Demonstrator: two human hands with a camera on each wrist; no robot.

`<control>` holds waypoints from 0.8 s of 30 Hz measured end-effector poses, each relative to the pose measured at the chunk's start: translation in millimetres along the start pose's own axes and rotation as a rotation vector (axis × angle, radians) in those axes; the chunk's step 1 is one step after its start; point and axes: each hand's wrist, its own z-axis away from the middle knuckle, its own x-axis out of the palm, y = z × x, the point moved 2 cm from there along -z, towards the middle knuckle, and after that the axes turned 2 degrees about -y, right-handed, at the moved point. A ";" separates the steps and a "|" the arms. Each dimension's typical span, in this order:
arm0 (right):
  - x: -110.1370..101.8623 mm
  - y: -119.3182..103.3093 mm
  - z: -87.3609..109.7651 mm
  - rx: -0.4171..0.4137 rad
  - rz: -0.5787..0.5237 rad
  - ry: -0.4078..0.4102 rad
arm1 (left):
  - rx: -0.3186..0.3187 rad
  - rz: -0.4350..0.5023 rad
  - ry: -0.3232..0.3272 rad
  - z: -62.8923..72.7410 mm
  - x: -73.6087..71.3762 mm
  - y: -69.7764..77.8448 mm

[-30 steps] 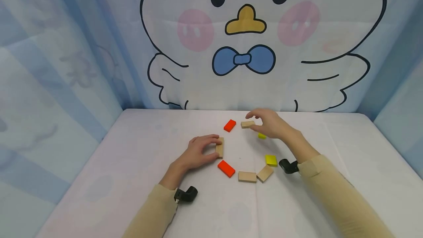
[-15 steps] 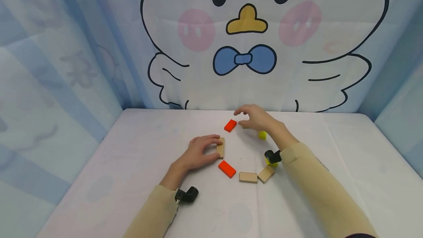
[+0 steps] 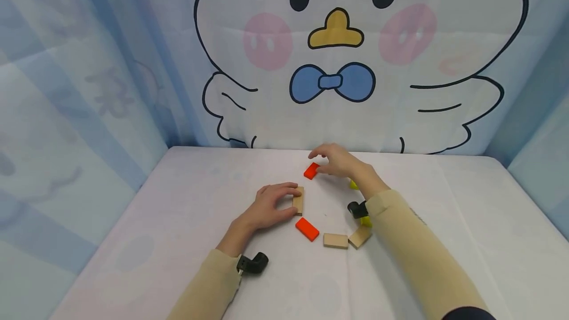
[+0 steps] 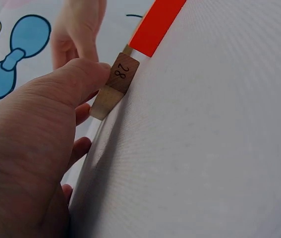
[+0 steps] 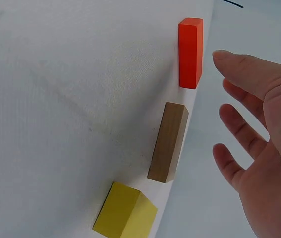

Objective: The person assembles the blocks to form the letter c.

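Observation:
My left hand point(image 3: 266, 206) pinches a plain wooden block point(image 3: 299, 201) between thumb and fingertips at the left of a loose ring of blocks. Its end, marked "28", shows beside the thumb in the left wrist view. Over the far side of the ring, my right hand point(image 3: 339, 161) hovers with loosely bent, parted fingers, holding nothing. A red block point(image 3: 310, 172) lies by its thumb; a gap separates them in the right wrist view. There, another wooden block point(image 5: 169, 141) stands near the red one, hidden behind the right hand in the head view.
Nearer the front of the ring lie a second red block point(image 3: 307, 229) and two wooden blocks, one flat across point(image 3: 335, 241) and one angled. Two yellow blocks, including one at the back point(image 3: 353, 184), are partly covered by the right arm. A printed curtain hangs behind the table.
My right hand has moved left from above the far wooden block to beside the far red block. The left hand has stayed at its wooden block.

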 end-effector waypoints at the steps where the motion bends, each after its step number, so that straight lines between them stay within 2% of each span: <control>1: 1.0 0.8 -0.7 0.002 0.007 -0.003 | -0.003 0.001 -0.002 0.0 0.2 0.3; 13: 9.5 4.5 -6.5 0.048 0.056 -0.044 | -0.013 -0.009 -0.012 1.1 0.4 1.0; 24: 15.1 6.4 -8.0 0.062 0.069 -0.031 | 0.010 -0.004 0.002 0.5 -0.4 0.2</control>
